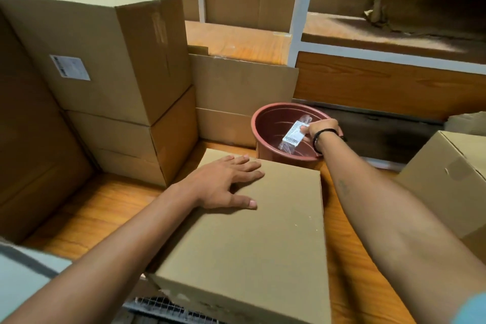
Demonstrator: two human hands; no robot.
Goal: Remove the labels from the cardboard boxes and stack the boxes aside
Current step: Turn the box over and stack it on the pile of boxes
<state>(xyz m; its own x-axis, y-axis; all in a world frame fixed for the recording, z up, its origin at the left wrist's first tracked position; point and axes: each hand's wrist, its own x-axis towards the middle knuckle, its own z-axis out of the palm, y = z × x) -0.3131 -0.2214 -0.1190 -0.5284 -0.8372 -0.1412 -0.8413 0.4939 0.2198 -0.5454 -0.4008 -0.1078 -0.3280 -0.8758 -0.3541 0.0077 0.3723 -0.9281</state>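
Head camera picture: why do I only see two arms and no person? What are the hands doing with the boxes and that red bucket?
The camera sits on the person's head and looks down, so you see only their arms, as if through their eyes. The left hand lies flat on a plain cardboard box on the wooden surface. The right hand pinches a white label with clear tape stuck to it, holding it over the red bucket. On the left, more boxes are stacked. The top box has a sticker on its side.
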